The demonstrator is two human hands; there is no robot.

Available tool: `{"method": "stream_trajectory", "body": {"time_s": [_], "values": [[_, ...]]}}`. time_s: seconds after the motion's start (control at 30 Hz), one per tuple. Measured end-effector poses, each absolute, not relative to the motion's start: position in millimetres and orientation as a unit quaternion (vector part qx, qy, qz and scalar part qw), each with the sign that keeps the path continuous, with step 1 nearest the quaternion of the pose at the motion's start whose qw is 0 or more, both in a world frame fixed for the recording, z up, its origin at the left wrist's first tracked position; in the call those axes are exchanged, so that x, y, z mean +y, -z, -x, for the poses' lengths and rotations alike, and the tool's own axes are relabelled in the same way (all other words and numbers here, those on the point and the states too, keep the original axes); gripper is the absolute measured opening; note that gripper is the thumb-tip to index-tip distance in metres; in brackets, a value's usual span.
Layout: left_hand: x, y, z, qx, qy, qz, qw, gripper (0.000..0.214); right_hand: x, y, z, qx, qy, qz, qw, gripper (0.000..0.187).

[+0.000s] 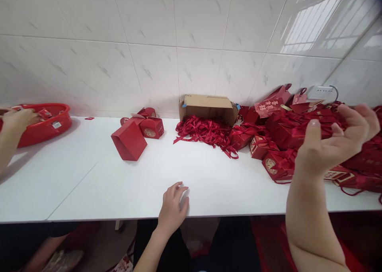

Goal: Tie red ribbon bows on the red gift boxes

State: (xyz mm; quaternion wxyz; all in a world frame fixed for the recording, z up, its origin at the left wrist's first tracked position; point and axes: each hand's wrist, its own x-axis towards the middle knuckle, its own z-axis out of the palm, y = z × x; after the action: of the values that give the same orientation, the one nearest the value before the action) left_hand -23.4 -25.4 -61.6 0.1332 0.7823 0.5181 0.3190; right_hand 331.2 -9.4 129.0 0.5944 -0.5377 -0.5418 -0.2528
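Note:
My left hand point(174, 206) rests at the front edge of the white table point(205, 184), fingers loosely curled and apart with nothing in them. Raised over the right side is my right hand point(337, 144), its fingers spread and no object visible in them. Behind and below it lies a heap of red gift boxes point(276, 164) with ribbons tied on them. A tangle of red ribbons point(205, 130) spills from a cardboard box point(209, 101) on its side. Left of that stand a plain-sided red box point(130, 140) and a smaller red box point(152, 127) with a gold emblem.
At the far left another person's hand point(20, 118) reaches into a red plastic basin point(44, 132) holding small red packets. A small red packet point(89, 118) lies by the tiled wall point(149, 73). A white power strip point(322, 92) is behind the heap.

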Motion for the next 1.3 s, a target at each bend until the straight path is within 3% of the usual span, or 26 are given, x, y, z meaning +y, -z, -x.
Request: {"method": "stream_trajectory", "body": {"time_s": [0.07, 0.13, 0.2, 0.3, 0.4, 0.63, 0.77, 0.9, 1.13, 1.3], "values": [[-23.9, 62.8, 21.9, 0.515, -0.320, -0.785, 0.124, 0.025, 3.7, -133.5, -328.3, -0.515, 0.274, 0.529, 0.616, 0.041], [-21.9, 63.9, 20.8, 0.513, -0.323, -0.786, 0.120, 0.024, 38.3, -119.6, -327.8, -0.543, 0.232, 0.574, 0.567, 0.053], [-19.7, 64.8, 20.0, 0.514, -0.331, -0.782, 0.117, 0.023, 79.6, -91.5, -328.3, -0.535, 0.169, 0.687, 0.461, 0.071], [-17.0, 65.8, 18.9, 0.521, -0.344, -0.772, 0.115, 0.022, 124.0, -43.0, -325.5, -0.539, 0.053, 0.794, 0.278, 0.075], [-16.4, 66.2, 17.4, 0.523, -0.350, -0.769, 0.108, 0.022, 136.8, -11.0, -319.1, -0.550, -0.039, 0.803, 0.223, 0.073], [-17.4, 65.9, 17.4, 0.506, -0.343, -0.786, 0.090, 0.020, 122.7, -4.7, -335.8, -0.577, -0.058, 0.767, 0.276, 0.061], [-18.9, 63.8, 19.9, 0.500, -0.323, -0.797, 0.101, 0.021, 110.1, 0.8, -337.0, -0.594, -0.045, 0.727, 0.342, 0.048], [-18.2, 62.3, 22.4, 0.501, -0.328, -0.792, 0.117, 0.022, 88.7, -2.3, -321.5, -0.607, 0.001, 0.675, 0.419, 0.049], [-10.6, 66.4, 24.9, 0.477, -0.352, -0.795, 0.127, 0.026, 12.3, -70.5, -367.6, -0.551, 0.231, 0.559, 0.575, 0.049], [-6.1, 68.2, 23.9, 0.468, -0.366, -0.793, 0.134, 0.029, -41.6, -110.2, -452.7, -0.399, 0.356, 0.590, 0.606, 0.058]]}}
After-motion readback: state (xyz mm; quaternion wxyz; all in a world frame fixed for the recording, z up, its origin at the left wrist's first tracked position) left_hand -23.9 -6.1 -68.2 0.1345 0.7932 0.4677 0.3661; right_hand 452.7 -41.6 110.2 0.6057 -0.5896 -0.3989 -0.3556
